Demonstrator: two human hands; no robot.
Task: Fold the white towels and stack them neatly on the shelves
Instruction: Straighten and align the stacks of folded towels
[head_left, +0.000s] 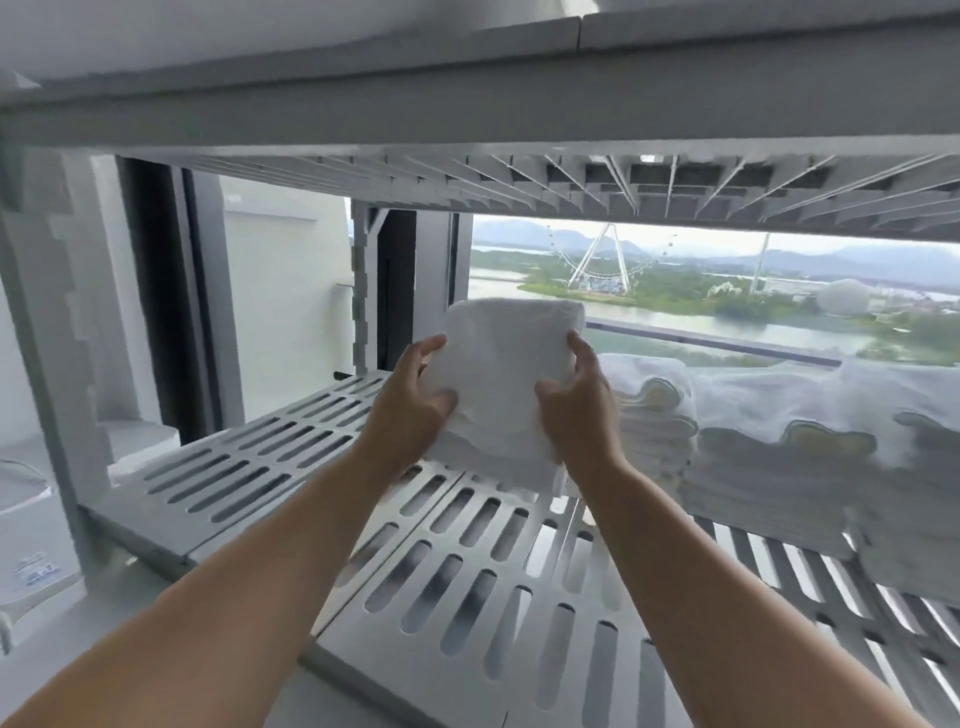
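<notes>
Folded white terry towel (506, 384), held over the grey slotted plastic shelf (270, 457), its near edge low and apparently just above or touching the slats, far edge raised toward the window. Left hand (415, 405): clamped on the towel's left edge, thumb on top. Right hand (574, 402): clamped on the right edge, likewise. Long axis runs away from the person, between the two grips; both hands equally near. Stacks of folded white towels (779, 457): on the same shelf, just right of the held towel. Judged step: lowering it flat beside the nearest stack, edges aligned.
</notes>
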